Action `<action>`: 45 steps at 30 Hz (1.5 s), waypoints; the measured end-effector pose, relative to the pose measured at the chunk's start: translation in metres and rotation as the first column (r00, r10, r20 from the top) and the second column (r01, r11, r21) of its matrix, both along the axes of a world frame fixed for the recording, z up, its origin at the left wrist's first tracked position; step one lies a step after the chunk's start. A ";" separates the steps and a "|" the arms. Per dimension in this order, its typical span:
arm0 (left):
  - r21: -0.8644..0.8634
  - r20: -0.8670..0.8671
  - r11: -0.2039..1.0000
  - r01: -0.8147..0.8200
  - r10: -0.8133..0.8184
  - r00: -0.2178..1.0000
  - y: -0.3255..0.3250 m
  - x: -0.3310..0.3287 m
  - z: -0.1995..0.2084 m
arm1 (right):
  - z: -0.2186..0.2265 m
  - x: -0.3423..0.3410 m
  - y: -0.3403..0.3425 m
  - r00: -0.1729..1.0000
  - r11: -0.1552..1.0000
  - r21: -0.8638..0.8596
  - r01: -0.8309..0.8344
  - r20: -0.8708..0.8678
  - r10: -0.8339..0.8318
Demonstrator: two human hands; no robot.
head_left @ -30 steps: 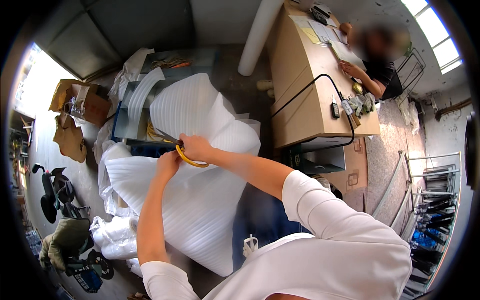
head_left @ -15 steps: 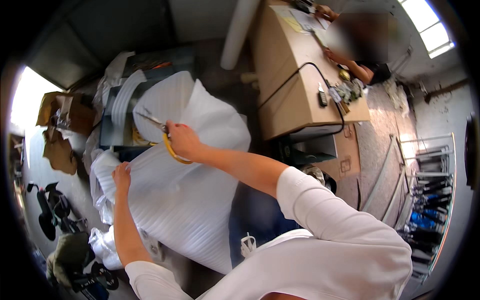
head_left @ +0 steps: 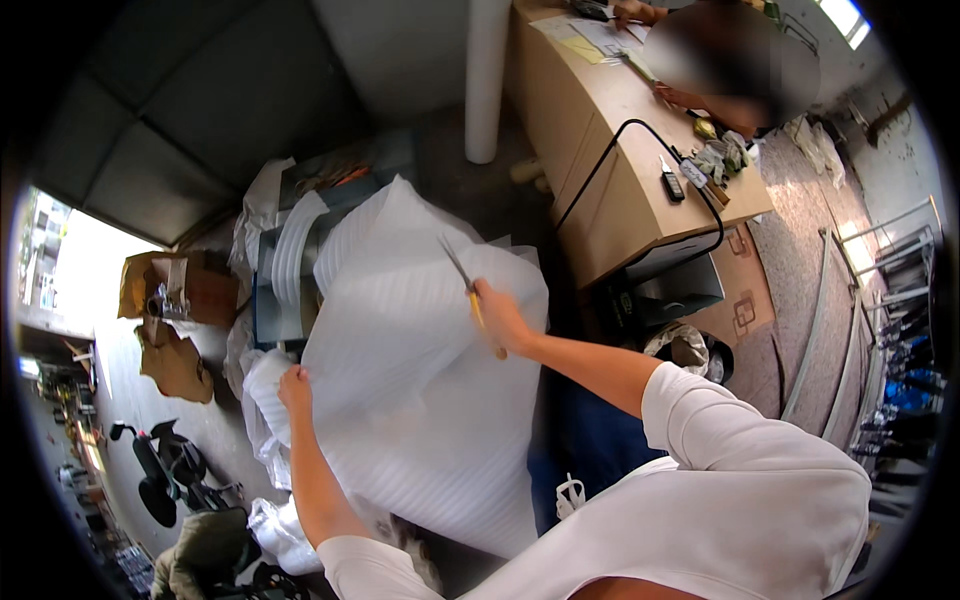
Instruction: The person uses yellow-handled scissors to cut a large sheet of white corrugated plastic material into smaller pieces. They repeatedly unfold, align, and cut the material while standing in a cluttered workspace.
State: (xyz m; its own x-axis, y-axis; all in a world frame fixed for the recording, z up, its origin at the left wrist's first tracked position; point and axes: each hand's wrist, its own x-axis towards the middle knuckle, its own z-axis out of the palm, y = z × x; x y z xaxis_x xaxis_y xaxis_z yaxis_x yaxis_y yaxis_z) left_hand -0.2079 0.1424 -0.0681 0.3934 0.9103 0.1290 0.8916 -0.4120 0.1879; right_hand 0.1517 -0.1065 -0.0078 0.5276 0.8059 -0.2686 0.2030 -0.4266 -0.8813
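Observation:
A large sheet of white, ribbed packing foam (head_left: 420, 420) spreads out in front of me, its far corner standing up in a peak. My left hand (head_left: 295, 387) is closed on the foam at its left edge, where it bunches into a roll. Over the right half of the sheet, my right hand (head_left: 502, 322) grips a pair of scissors (head_left: 461, 266) with yellow handles. Their blades point away and to the left, and look almost closed. Whether they touch the foam I cannot tell.
Beyond the sheet stands a grey-blue bin (head_left: 270, 300) with curved foam pieces. A cardboard box (head_left: 195, 290) lies at the left. At the far right, a person works at a wooden desk (head_left: 640, 190) holding a key fob, gloves and a black cable. A scooter (head_left: 165, 470) is lower left.
My right hand has carried the scissors rightward, away from the bin and across the foam. The foam's far part now covers more of the bin. My left hand stays on the left edge.

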 end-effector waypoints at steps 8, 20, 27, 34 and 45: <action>-0.146 0.120 0.989 0.040 -0.022 0.993 -0.014 0.023 0.000 | -0.045 -0.057 -0.091 0.963 0.975 -0.203 -0.088 -0.266 0.031; -0.141 0.112 0.990 -0.032 0.048 0.993 -0.013 -0.005 -0.018 | -0.010 -0.087 -0.085 0.796 0.910 -0.294 -0.292 -0.602 0.061; -0.211 0.128 0.977 0.031 -0.004 0.992 -0.027 0.009 0.002 | -0.001 -0.097 -0.091 0.768 0.903 -0.299 -0.310 -0.638 0.052; -0.235 0.107 0.971 0.036 -0.011 0.994 -0.026 0.000 0.007 | -0.005 -0.113 -0.089 0.743 0.921 -0.249 -0.299 -0.667 0.061; -0.179 0.183 0.984 0.005 0.029 0.983 -0.030 0.003 -0.007 | 0.001 -0.112 -0.075 0.724 0.923 -0.245 -0.297 -0.687 0.051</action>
State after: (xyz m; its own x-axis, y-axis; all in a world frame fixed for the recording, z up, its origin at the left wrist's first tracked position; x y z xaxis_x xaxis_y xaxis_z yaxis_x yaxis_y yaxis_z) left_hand -0.2051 0.1121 -0.0746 0.3669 0.9296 0.0341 0.8395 -0.3467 0.4183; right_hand 0.0400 -0.1813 -0.0066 -0.0242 0.6681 -0.7437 -0.2745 -0.7197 -0.6377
